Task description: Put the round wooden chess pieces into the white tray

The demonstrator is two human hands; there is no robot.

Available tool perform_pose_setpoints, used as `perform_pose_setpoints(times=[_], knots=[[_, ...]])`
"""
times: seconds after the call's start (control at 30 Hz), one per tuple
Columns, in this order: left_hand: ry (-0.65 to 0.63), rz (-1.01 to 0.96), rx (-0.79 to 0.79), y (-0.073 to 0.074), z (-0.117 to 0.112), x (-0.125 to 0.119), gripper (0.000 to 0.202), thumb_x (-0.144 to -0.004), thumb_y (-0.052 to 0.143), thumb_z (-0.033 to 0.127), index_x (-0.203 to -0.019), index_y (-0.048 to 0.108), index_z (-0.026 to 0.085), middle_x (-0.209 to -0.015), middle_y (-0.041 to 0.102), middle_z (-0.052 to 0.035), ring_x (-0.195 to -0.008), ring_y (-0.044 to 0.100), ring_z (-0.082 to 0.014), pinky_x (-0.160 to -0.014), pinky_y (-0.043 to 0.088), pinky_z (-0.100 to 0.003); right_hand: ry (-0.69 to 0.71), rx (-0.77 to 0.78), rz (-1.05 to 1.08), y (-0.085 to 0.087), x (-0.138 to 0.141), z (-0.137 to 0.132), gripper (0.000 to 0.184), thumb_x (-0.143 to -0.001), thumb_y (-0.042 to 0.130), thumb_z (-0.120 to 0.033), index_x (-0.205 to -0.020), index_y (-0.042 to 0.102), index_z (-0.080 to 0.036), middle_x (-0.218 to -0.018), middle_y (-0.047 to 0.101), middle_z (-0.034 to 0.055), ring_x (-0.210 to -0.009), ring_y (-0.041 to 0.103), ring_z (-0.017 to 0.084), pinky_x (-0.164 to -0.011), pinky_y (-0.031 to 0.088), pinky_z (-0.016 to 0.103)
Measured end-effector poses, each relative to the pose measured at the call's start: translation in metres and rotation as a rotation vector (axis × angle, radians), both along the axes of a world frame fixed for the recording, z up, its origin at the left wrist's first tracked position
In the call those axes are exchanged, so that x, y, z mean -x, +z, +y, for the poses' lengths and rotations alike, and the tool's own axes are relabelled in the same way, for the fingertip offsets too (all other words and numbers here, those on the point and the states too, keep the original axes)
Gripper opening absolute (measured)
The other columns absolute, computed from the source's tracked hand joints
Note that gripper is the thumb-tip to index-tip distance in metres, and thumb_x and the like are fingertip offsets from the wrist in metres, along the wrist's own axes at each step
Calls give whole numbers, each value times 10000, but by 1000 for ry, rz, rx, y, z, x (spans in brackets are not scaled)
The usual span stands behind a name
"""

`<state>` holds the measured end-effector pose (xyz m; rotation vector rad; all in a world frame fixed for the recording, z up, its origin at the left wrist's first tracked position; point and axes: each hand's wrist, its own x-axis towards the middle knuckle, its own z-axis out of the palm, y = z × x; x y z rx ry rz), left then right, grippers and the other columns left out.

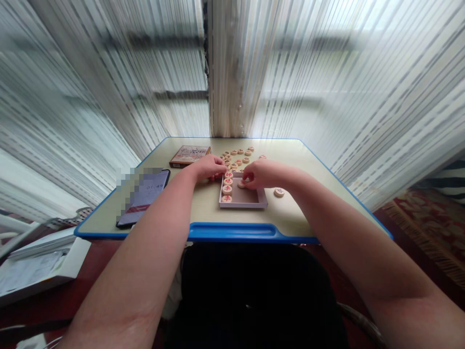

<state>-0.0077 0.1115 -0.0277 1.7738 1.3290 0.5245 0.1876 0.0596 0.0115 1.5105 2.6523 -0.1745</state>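
Observation:
A shallow white box tray (243,205) lies open on the table. Down its left side runs a column of round wooden Chinese chess pieces (227,190) with red characters. My right hand (260,173) reaches into the tray, its fingertips closed on a wooden chess piece (241,184) just right of that column. At the tray's far left corner is my left hand (209,166), fingers bent together; what they grip, if anything, is hidden. Beyond the tray lie several loose chess pieces (239,162), partly covered by my hands. One more piece (279,192) sits right of the tray.
A brown printed box lid (190,155) lies at the back left of the blue-edged table (203,213). Left of my forearm is a phone (145,196) showing a timer. Striped curtains (240,68) hang behind the table. A white open box (43,266) is at lower left.

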Motion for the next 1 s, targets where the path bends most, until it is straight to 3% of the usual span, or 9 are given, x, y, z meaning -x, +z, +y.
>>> perform_pose_setpoints(times=[0.47, 0.73, 1.0], knots=[[-5, -3, 5, 1, 0, 0, 60, -625, 592, 176, -575, 560, 168, -473, 494, 34, -423, 446, -76, -418, 349, -190, 44, 12, 116, 1, 3, -4, 298, -687, 616, -411, -877, 706, -200, -789, 660, 34, -596, 503, 120, -540, 328, 252], [-14, 6, -6, 2, -1, 0, 46, -625, 600, 183, -598, 569, 163, -474, 485, 33, -418, 439, -74, -419, 353, -187, 200, 59, 302, 12, 9, -21, 233, -681, 640, -344, -837, 679, -175, -704, 598, 0, -581, 468, 93, -550, 308, 231], [-3, 12, -11, 4, -4, -1, 42, -619, 584, 177, -585, 563, 165, -470, 485, 35, -411, 439, -74, -413, 353, -188, 297, 79, 281, 7, 17, -26, 226, -715, 633, -350, -840, 685, -169, -705, 592, 7, -588, 469, 104, -540, 317, 239]])
